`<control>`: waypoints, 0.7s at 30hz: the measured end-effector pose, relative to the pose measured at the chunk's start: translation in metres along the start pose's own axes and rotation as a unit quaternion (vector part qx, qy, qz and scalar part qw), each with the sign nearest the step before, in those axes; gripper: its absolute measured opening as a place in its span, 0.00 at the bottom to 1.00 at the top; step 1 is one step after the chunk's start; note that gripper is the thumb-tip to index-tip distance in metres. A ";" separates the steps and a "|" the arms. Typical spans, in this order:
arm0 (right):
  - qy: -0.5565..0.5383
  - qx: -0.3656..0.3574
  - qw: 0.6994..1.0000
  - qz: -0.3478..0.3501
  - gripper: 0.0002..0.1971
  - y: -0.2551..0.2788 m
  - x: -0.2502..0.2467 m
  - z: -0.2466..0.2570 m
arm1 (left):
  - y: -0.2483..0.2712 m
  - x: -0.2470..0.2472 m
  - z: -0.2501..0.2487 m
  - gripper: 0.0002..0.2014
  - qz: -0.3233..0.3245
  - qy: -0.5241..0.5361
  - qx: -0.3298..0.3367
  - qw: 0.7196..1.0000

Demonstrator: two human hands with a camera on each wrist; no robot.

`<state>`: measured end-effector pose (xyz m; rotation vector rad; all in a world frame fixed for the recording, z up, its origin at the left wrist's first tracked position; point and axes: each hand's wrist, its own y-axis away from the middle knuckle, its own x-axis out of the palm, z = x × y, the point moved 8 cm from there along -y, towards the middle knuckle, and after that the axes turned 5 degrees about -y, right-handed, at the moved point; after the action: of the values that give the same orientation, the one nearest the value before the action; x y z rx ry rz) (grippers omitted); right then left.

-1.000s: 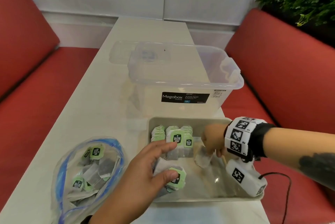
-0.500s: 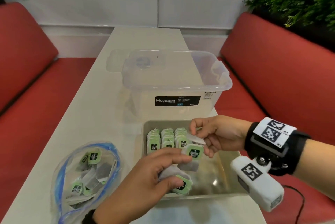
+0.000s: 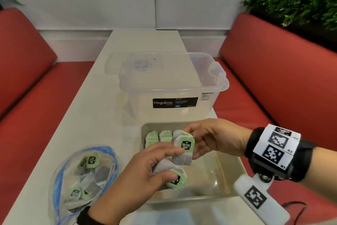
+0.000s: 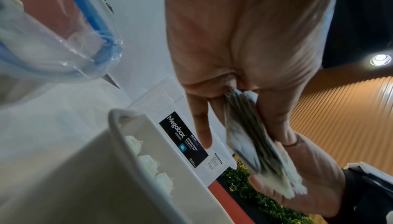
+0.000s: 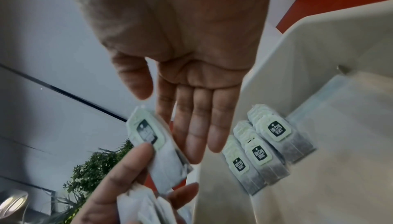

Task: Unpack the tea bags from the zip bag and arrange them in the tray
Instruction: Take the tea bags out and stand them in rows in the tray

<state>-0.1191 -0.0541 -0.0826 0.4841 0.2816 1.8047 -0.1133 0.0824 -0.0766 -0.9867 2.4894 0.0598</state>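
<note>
Just three tea-bag rows [image 3: 161, 138], one tray [image 3: 235, 162].

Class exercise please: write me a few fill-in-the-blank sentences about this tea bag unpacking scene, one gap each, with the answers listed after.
1. The tea bags already arranged in the tray stand in ____ rows.
2. The black label on the clear storage box reads ____.
3. The zip bag has a ____ seal.
4. The bundle of tea bags is held in the ____ hand.

Answers: three; Megabox; blue; left
</note>
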 end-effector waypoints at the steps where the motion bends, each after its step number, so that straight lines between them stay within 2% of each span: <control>1: 0.002 0.007 1.000 0.002 0.16 0.001 0.001 0.001 | 0.000 0.000 0.000 0.27 0.001 -0.010 0.003 1.000; 6: 0.122 -0.012 0.991 -0.046 0.16 0.002 -0.003 0.008 | -0.004 0.002 0.004 0.27 0.013 -0.042 -0.005 0.999; 9: 0.178 -0.022 0.982 -0.059 0.20 0.003 -0.004 0.011 | -0.004 0.001 0.005 0.24 0.014 -0.043 -0.009 0.999; 14: 0.321 -0.080 0.941 -0.075 0.11 0.003 -0.005 0.019 | -0.003 0.002 0.005 0.24 0.016 -0.044 -0.011 0.999; 19: 0.351 -0.127 0.918 -0.138 0.09 0.007 -0.014 0.026 | -0.002 0.002 0.007 0.28 0.008 -0.042 -0.020 0.999; 21: 0.349 -0.140 0.915 -0.147 0.09 0.007 -0.018 0.029 | -0.003 0.000 0.008 0.25 -0.007 -0.048 -0.008 0.999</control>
<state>-0.1077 -0.0746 -0.0574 -0.4099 0.5413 1.6243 -0.1083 0.0819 -0.0838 -0.9838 2.3989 0.1193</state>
